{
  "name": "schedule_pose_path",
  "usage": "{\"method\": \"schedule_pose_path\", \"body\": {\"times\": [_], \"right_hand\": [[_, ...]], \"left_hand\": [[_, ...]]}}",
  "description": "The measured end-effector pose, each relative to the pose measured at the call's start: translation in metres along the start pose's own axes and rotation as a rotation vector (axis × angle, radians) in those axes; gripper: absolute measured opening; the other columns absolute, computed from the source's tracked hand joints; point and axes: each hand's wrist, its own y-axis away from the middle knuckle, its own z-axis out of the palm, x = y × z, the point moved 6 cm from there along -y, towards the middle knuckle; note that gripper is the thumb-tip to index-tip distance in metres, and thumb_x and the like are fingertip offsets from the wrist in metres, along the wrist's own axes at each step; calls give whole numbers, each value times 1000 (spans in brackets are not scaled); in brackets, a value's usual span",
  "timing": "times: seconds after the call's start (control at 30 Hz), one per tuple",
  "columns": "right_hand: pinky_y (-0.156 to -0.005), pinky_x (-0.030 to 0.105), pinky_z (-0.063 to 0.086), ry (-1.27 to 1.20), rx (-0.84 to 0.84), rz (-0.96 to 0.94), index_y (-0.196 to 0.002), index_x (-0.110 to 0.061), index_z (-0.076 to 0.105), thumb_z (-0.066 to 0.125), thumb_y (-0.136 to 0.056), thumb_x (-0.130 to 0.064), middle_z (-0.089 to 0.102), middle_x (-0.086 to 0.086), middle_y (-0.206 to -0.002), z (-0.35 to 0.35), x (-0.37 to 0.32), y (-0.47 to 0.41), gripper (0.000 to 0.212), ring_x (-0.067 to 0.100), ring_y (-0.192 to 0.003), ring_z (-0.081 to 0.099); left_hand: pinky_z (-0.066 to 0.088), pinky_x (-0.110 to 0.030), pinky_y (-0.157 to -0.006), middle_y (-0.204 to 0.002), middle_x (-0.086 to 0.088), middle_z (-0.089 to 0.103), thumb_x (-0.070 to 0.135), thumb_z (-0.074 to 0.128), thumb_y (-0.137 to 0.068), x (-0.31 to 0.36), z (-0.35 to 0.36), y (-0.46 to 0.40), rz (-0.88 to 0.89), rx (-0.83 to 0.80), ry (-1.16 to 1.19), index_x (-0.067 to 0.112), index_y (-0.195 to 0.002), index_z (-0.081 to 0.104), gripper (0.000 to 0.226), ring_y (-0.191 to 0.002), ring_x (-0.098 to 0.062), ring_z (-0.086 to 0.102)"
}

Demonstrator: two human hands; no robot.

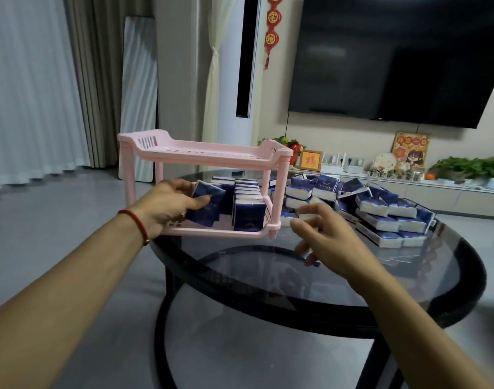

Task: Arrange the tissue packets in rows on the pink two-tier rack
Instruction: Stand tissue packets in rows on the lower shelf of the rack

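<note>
The pink two-tier rack [203, 154] stands on the left part of a round glass table [352, 279]. Its top tier holds nothing. On the lower tier, a row of dark blue tissue packets [248, 209] stands upright along the right side. My left hand [167, 206] reaches into the lower tier and grips one blue tissue packet [205, 204], tilted, to the left of that row. My right hand [321, 234] hovers over the table just right of the rack, fingers spread and holding nothing. A pile of several blue and white packets [380, 209] lies to the right.
The table has a black frame and a dark glass top. Behind it runs a low white cabinet [436, 192] with plants, a small framed picture and ornaments. A large dark television [394, 57] hangs on the wall. Curtains and grey floor lie to the left.
</note>
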Motion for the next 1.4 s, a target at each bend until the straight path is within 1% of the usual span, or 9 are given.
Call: {"method": "schedule_pose_path", "body": {"times": [0.07,0.17,0.23,0.4,0.57,0.77,1.17,1.3,1.4], "right_hand": [[-61,32,60,101,-59,-15,-130,-25,50,63,-98,-41,66,-4,-108,10,-4,-7,38,18,-84,72],[-59,31,61,171,-112,-22,-129,-30,49,63,-97,-46,65,-9,-108,20,-11,-18,38,16,-86,71],[-62,35,62,207,-83,-48,-124,-30,52,63,-97,-47,68,-7,-103,25,-13,-23,33,15,-82,71],[-83,49,58,312,26,-124,-107,-25,60,60,-99,-44,68,-5,-98,33,-8,-29,20,20,-87,69],[-84,51,58,286,52,-135,-104,-26,62,58,-100,-43,71,-5,-99,32,-6,-30,18,21,-87,71],[-82,51,59,293,64,-142,-106,-24,63,58,-101,-41,72,-2,-98,33,-6,-29,18,21,-83,70],[-85,43,59,158,167,45,-108,-25,62,63,-91,-25,71,-4,-97,7,10,-37,17,16,-90,68],[-91,47,54,553,305,94,-122,-20,54,63,-87,-17,61,6,-120,-30,26,-64,36,29,-110,59],[-94,44,47,900,297,-2,-134,-13,49,64,-91,-16,55,12,-132,-35,28,-85,46,33,-122,49]], "left_hand": [[48,-36,-75,-118,-22,74,2,79,-85,-2,6,-11,-19,-3,29,4,-114,68,31,-94,-28,69],[52,-52,-103,-126,-15,72,-2,79,-83,-7,11,-23,-61,-30,62,5,-128,64,49,-116,-32,68],[51,-57,-105,-125,-13,72,-4,79,-83,-9,15,-27,-59,-60,43,6,-131,63,52,-118,-33,68],[56,-20,-79,-85,13,77,-9,78,-81,-6,21,-27,122,-82,-348,25,-100,77,38,-91,-16,74],[54,-32,-91,-102,-3,76,23,86,-80,-2,26,-33,155,-28,-680,17,-109,75,31,-96,-24,70],[59,-36,-91,-96,-2,78,30,90,-74,-3,31,-42,102,-28,-669,18,-101,77,33,-90,-22,72],[59,-34,-93,-100,-4,79,1,89,-72,-11,34,-50,46,-91,-456,11,-107,76,38,-96,-21,74],[60,-37,-94,-103,-8,79,-6,82,-73,-13,29,-48,16,-91,-397,8,-112,72,43,-98,-24,75],[60,-43,-95,-105,-9,78,20,82,-61,-15,18,-40,15,-59,-459,11,-121,69,62,-96,-25,75]]}}
